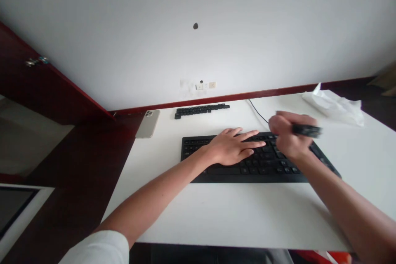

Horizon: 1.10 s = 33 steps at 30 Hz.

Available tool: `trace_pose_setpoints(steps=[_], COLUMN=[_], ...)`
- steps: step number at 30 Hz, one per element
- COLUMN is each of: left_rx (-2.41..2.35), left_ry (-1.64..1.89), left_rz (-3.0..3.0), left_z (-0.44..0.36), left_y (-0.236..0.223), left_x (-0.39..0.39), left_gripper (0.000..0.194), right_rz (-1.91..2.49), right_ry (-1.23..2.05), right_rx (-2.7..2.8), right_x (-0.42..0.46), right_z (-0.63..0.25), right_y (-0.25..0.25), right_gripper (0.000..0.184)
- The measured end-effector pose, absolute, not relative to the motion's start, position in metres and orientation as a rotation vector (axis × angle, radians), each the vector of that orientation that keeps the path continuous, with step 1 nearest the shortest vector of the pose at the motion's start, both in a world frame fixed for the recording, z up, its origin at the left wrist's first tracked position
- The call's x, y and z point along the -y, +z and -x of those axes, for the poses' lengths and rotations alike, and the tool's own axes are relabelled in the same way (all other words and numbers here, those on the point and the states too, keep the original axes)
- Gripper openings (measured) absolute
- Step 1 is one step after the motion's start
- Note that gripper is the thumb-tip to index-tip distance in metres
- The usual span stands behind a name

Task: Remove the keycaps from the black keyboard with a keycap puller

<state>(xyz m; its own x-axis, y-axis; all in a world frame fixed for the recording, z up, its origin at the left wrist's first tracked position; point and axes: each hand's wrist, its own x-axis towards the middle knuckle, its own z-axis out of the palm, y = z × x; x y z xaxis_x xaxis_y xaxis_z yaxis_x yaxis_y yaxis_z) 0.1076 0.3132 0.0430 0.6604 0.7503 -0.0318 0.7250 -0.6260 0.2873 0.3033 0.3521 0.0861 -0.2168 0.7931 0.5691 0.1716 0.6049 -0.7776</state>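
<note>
White sleeve (95, 249) covers my left arm; my left hand (230, 146) spreads fingers wide on black keyboard (198, 148); my right hand (289, 136) grips small black object (306, 131), which could slip.

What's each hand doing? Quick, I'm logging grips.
Left hand: open, resting on the black keyboard.
Right hand: closed, holding a black object, too blurred to name.

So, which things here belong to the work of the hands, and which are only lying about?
Part of the work:
black keyboard, left hand, right hand, blurred dark item held in it

Lying about:
smartphone, row of black keycaps, crumpled white tissue
</note>
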Motion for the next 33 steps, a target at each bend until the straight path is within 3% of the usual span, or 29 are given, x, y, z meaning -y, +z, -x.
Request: trace_pose_setpoints(steps=[11, 22, 33], left_rx=[-1.020, -1.125, -1.112], left_ry=[0.379, 0.480, 0.421], left_rz=[-2.405, -2.318, -2.403], left_z=[-0.093, -0.071, -0.079], left_y=[0.053, 0.082, 0.076], left_x=[-0.325, -0.332, -0.329], left_gripper=[0.055, 0.025, 0.016], right_rz=[0.981, 1.058, 1.042], right_ry=[0.634, 0.661, 0.658], right_rx=[1.684, 1.667, 1.656], right_x=[-0.367, -0.375, -0.375], right_z=[-0.291, -0.290, -0.289], right_y=[0.060, 0.048, 0.048], right_gripper=[0.046, 0.050, 0.050])
